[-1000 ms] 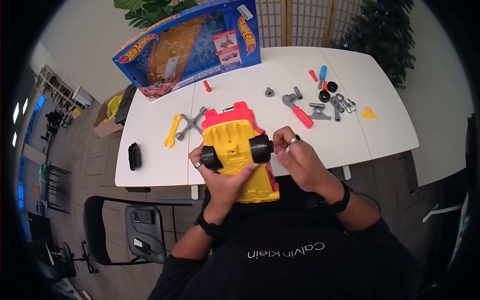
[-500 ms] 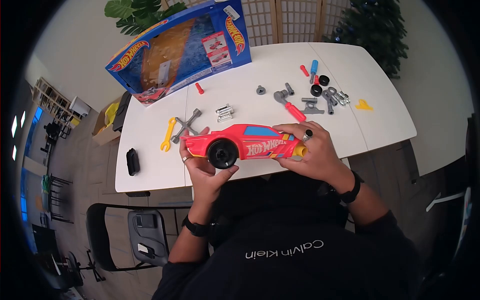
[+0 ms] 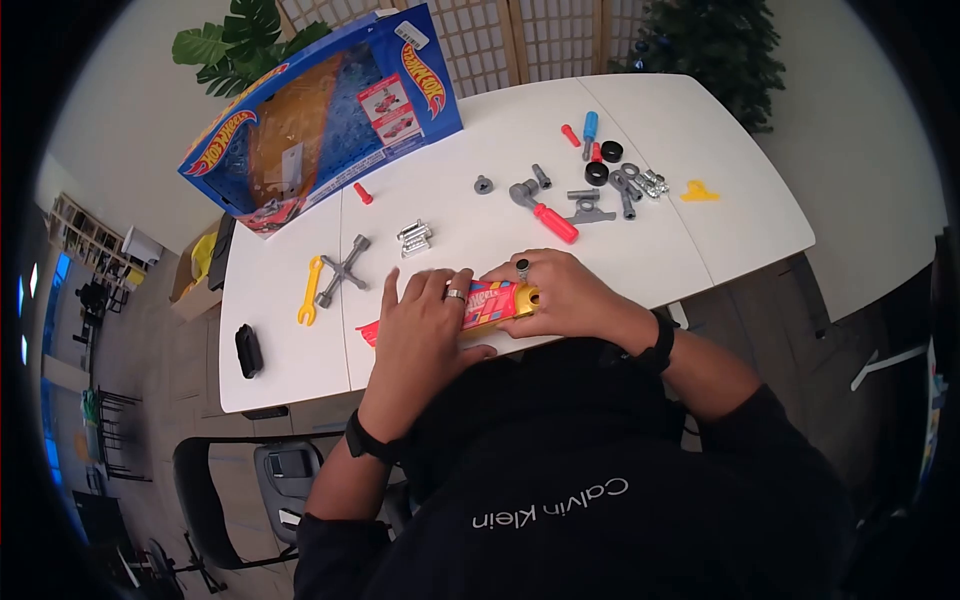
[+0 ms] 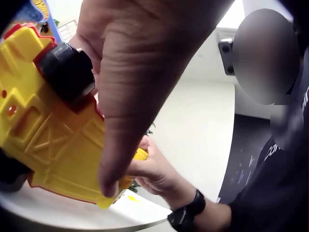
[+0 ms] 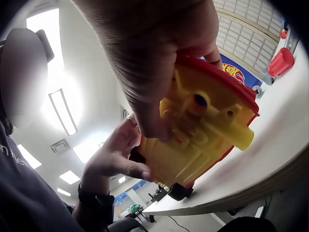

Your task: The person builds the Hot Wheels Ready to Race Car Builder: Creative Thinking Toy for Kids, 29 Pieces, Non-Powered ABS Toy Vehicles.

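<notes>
The white table [image 3: 300,365] spreads before both hands. Ahead of the left hand, along the far edge, stands the blue box [image 3: 345,120]. The red and yellow toy car [image 3: 490,303] lies between the two hands near the table's edge, tilted with one side up and its yellow underside towards the person. The left hand [image 3: 425,315] grips it, fingers over the upper side and thumb on the underside; the right hand [image 3: 570,295] pinches the other end, thumb below.

At the left hand's end a black wheel [image 4: 67,75] is fitted, apparently with a second opposite. By the right hand a yellow stub [image 5: 236,135] sticks out bare, so assembly looks partly done. Some pieces seem left to fit: forward of the left hand lies a silver ribbed part [image 3: 414,238], and well beyond the right hand two small black tyres [image 3: 596,173] and a yellow piece [image 3: 700,191]. A red bolt [image 3: 363,193] lies between left hand and box.

The hands cover most of the car from above, and the second wheel is cut off in the left wrist view. Whether the car touches the table is unclear, and the small grey bits [image 3: 628,190] past the right hand overlap too closely to sort out.
</notes>
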The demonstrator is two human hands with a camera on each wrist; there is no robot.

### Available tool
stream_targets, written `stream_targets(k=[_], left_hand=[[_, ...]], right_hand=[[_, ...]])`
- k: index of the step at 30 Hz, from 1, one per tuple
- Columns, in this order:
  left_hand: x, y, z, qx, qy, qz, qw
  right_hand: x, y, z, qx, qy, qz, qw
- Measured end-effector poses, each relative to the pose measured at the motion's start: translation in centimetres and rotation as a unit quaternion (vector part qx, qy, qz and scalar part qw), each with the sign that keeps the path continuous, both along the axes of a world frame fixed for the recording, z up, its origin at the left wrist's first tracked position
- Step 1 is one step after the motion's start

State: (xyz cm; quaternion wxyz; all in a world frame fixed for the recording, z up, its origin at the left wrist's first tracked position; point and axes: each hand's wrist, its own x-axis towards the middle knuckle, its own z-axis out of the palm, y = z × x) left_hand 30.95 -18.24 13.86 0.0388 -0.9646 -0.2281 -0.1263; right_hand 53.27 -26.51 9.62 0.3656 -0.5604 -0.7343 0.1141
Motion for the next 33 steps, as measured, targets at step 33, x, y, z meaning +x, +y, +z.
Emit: stream_targets(k=[33], left_hand=[[1.4,2.0,-0.3,-0.022,0.039,0.039,0.998]], right_hand=[[13.5,3.3,6.7,0.039,-0.084,-0.125,0.988]])
